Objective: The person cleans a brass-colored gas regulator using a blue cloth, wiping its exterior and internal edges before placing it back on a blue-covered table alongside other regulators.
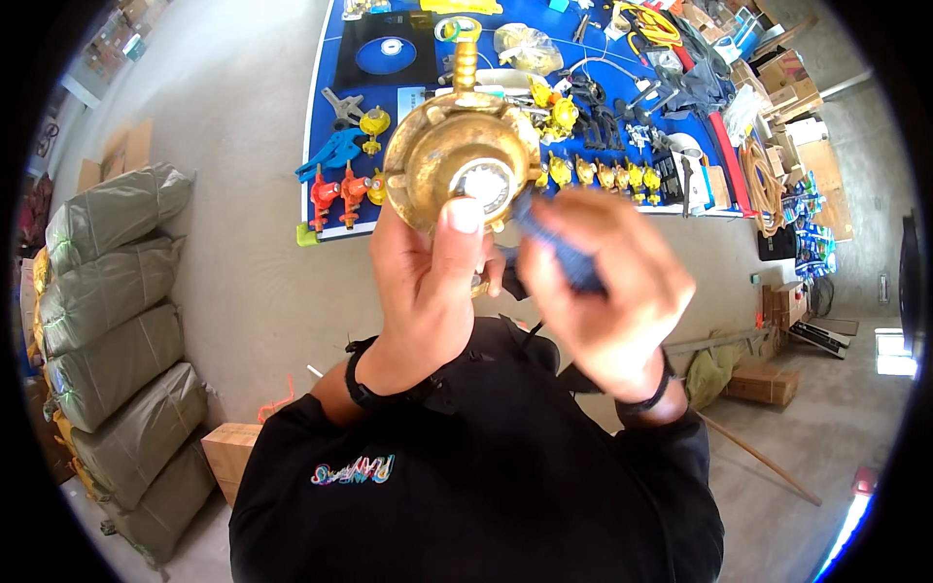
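Observation:
My left hand [426,291] grips a brass gas regulator [419,164], its round face turned up towards me. The thumb presses near the bright disc [485,184] at its centre, which glare partly washes out. A ribbed brass hose nozzle [466,65] points away from me over the table. In my right hand [619,270], blurred, is a dark blue cloth [572,255]; its tip meets or nearly meets the regulator's right rim. Whether they touch cannot be told. Below, a small brass fitting [478,283] shows between the left fingers.
A blue-topped table [321,116] ahead bears red regulators [353,193], a row of yellow regulators [605,175], a blue hand tool [332,154], a tape roll [459,29] and a plastic bag [526,49]. Wrapped bales [116,342] are stacked left; cartons [791,80] stand right.

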Motion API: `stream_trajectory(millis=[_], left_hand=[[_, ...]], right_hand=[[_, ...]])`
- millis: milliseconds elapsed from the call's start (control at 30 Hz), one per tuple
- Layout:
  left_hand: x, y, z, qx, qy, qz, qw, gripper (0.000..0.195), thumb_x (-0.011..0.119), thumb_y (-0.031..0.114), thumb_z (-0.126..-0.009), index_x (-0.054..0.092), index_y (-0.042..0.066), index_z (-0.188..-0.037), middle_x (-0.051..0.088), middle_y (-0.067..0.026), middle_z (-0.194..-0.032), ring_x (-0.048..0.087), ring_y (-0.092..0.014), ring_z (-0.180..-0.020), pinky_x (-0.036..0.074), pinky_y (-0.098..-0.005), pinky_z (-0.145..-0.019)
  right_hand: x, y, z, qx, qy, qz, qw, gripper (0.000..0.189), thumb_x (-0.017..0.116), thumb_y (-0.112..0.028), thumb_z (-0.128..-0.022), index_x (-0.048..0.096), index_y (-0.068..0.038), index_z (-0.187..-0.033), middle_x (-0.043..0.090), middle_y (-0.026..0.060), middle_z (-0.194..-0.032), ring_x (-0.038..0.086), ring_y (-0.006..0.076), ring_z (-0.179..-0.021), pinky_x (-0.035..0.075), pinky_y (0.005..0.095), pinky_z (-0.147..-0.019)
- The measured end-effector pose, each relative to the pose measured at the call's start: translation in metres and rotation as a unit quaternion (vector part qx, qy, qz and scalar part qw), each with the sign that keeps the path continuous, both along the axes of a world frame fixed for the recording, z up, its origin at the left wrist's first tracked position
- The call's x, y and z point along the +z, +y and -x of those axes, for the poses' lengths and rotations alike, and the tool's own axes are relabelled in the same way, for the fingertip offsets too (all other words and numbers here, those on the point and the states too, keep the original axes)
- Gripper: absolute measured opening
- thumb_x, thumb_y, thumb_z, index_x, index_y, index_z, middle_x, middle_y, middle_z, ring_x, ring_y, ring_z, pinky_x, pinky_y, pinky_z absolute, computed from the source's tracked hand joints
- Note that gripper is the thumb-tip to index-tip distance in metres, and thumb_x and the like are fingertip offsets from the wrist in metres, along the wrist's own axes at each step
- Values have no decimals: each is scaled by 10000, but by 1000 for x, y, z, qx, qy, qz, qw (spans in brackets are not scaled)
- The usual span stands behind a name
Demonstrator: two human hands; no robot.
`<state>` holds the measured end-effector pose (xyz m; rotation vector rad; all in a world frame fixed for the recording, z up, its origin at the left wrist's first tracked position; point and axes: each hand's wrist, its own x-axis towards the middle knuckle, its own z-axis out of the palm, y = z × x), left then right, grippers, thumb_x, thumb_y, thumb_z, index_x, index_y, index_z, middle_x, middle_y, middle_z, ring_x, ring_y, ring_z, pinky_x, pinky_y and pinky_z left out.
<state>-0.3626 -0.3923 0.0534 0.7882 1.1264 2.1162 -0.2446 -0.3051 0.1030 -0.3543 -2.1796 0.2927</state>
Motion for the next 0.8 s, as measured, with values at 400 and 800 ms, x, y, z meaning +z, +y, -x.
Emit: stream_trajectory(millis=[400, 800], left_hand=[[5, -18, -9, 25, -40, 45, 998, 395, 440, 403, -1091, 517, 32, -1202, 586, -50, -842, 525, -114, -648, 462, -295, -503], [-2, -22, -10, -37, -52, -31, 997, 330, 532, 316, -1082, 535, 27, -1241, 612, -52, -1002, 506, -61, -697, 479, -263, -523]], right_hand=[[3, -11, -3, 4, 16, 13, 1000, 213, 805, 33, -763, 756, -18, -964, 741, 133, -927, 733, 245, -763, 586, 319, -675], [1, -26, -17, 34, 0, 10, 999, 222, 805, 0, -788, 748, -33, -1000, 723, 117, -962, 728, 237, -750, 585, 324, -623]])
